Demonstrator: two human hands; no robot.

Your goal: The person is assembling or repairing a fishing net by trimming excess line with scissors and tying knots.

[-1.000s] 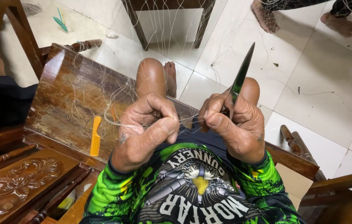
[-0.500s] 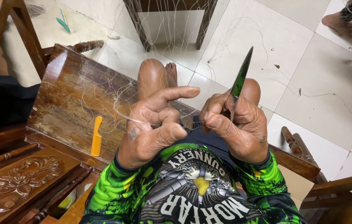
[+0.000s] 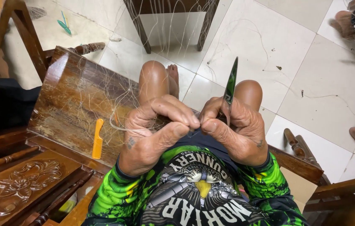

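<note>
At frame centre, left hand (image 3: 152,134) & right hand (image 3: 238,132) meet above the knees. Left fingers (image 3: 181,113) curled together, pinching thin fishing line (image 3: 121,125) that loops off to the left over a wooden surface (image 3: 73,96). Right fingers clamped on a dark green netting needle (image 3: 230,86), tip pointing up. Orange comb (image 3: 97,138) lies on the surface, left of the left hand. Tiled floor (image 3: 311,75) at upper right w/ loose strands.
</note>
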